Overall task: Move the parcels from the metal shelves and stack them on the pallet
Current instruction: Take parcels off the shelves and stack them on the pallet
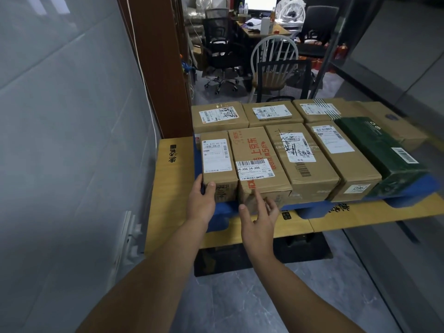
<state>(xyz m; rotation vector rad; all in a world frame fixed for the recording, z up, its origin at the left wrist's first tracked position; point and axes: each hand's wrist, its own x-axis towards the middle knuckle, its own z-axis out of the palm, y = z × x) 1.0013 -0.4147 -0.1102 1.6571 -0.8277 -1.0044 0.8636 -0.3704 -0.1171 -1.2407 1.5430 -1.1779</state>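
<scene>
Seating the small parcel [219, 164] at the 7 o'clock corner of the blue pallet [408, 188].

Clasped at its near-left corner by the left grip [200, 200], thumb on the front face, fingers round the side; likely to press it flush against the red-printed parcel [258, 162] at its 3 o'clock. Right grip [259, 219] released, fingers spread, index tip on that neighbour's front, apparently bracing the row. Lying flat, label up, long axis running 6 to 12 o'clock, parallel with the front row. Packed tight, presumably so another layer sits level.
</scene>
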